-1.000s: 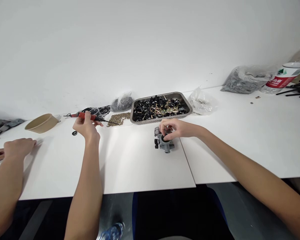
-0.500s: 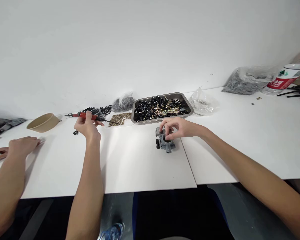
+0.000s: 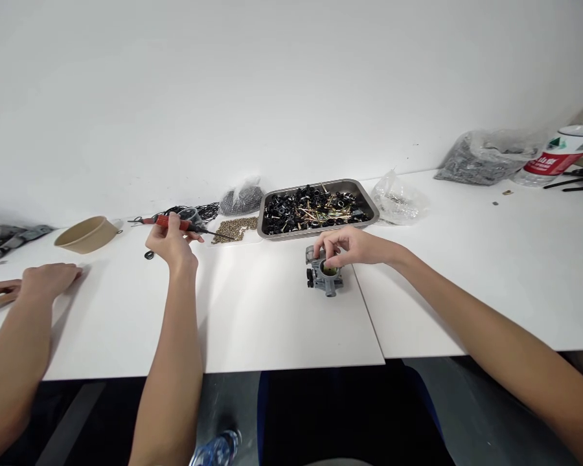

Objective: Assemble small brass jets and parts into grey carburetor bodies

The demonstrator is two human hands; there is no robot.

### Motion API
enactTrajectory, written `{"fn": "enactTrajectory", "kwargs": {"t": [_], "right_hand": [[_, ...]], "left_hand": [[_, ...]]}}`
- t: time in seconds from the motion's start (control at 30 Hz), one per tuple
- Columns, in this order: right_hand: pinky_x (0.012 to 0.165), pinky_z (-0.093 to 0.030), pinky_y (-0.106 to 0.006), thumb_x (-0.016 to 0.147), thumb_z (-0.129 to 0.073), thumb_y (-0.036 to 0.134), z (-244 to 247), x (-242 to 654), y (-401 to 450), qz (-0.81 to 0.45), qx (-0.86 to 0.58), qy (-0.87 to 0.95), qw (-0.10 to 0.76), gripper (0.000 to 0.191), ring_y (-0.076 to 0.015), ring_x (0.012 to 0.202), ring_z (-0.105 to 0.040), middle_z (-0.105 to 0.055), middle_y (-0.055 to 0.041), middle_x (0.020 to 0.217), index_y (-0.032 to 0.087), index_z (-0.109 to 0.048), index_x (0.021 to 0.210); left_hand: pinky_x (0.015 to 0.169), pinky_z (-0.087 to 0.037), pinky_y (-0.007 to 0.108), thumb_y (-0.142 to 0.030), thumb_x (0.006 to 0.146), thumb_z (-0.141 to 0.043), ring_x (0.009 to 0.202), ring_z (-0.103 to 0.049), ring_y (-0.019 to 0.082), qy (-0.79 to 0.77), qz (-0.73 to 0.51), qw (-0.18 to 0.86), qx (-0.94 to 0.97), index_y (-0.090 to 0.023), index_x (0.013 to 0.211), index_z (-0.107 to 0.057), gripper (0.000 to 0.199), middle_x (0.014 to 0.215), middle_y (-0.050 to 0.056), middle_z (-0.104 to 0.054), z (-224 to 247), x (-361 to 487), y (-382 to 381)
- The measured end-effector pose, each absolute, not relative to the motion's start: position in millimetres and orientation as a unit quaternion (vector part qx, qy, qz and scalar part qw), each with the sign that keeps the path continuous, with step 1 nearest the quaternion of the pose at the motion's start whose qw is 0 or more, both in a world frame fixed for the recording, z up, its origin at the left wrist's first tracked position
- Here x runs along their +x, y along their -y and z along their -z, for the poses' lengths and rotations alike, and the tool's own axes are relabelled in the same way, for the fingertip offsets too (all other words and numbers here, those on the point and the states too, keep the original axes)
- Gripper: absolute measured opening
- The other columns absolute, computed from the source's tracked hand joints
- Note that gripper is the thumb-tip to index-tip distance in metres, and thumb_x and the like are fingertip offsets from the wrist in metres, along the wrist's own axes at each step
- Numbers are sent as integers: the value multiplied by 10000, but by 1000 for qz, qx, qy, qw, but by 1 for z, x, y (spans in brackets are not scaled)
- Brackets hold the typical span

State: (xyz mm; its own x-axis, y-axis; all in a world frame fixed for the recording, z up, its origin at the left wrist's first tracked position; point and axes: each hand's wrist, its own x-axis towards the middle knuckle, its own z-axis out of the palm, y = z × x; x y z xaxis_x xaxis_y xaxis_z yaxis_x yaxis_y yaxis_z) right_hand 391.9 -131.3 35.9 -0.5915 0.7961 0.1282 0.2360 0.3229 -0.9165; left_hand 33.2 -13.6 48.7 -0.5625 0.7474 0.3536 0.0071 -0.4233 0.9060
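Observation:
A red and black screwdriver (image 3: 187, 225) is gripped in my left hand (image 3: 172, 243), its dark shaft pointing right over a pile of small brass parts (image 3: 236, 228). My right hand (image 3: 348, 247) is at a grey metal carburetor-like body (image 3: 329, 285) on the white table, fingers bent over its round opening. Something yellowish shows inside the opening beneath the fingertips. Whether those fingers pinch a small piece cannot be made out. Behind the body lies a metal tray (image 3: 319, 231) of black and brass-coloured parts.
Another person's hands (image 3: 51, 279) rest at the left, near a tan bowl (image 3: 88, 238). Clear bags of parts (image 3: 243, 197) (image 3: 399, 199), a bag of grey pieces (image 3: 480, 158) and a bottle (image 3: 556, 155) stand along the wall. Black rings (image 3: 206, 212) lie behind my left hand.
The view has shifted slightly. My right fingers have shifted a little over the opening, and yellowish material now shows inside it. My left hand still holds the screwdriver.

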Motion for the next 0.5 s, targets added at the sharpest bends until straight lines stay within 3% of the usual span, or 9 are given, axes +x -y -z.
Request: {"fn": "enactTrajectory", "kwargs": {"t": [0.33,0.5], "right_hand": [[695,-384,-288,742,-788,315,-36,386,132,-460,-351,760,297,219,-160,899,-585,-683,-73,1070,158,-646,687],[661,-380,-271,739,-773,255,-35,386,130,-476,-360,744,301,232,-118,752,-507,-692,-48,1015,178,-707,948]], "left_hand": [[331,-428,285,-209,780,-629,334,-457,102,-474,-741,253,403,-144,725,-546,119,626,-9,-584,-49,33,15],[326,-432,287,-175,796,-627,328,-457,101,-472,-741,260,400,-131,715,-530,134,589,-23,-570,-52,35,19]]}}
